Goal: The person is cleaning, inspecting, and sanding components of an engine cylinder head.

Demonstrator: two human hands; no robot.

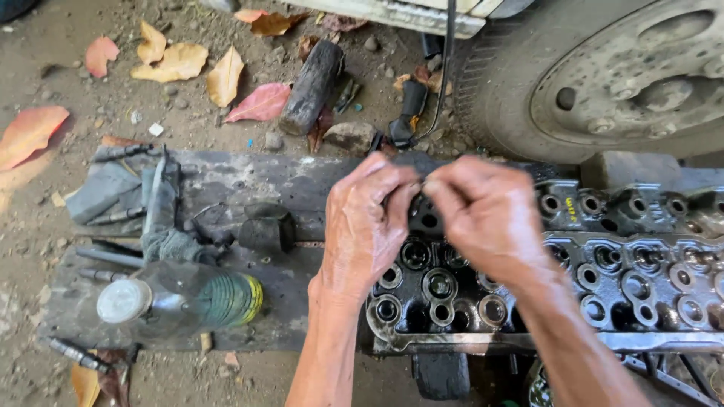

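Oily cylinder head (603, 279) on dark board (226, 188) (dirt ground (60, 83), leaves).

The cylinder head (603, 279) at lower right of the frame is cast metal, black and glossy with oil; its round bores show brighter bare-metal rims. The board (226, 188) at centre left is rough, oil-stained wood. The bottle (177, 301) at lower left is clear, glossy plastic. The tyre (498, 90) at upper right is matt rubber, dust-coated.
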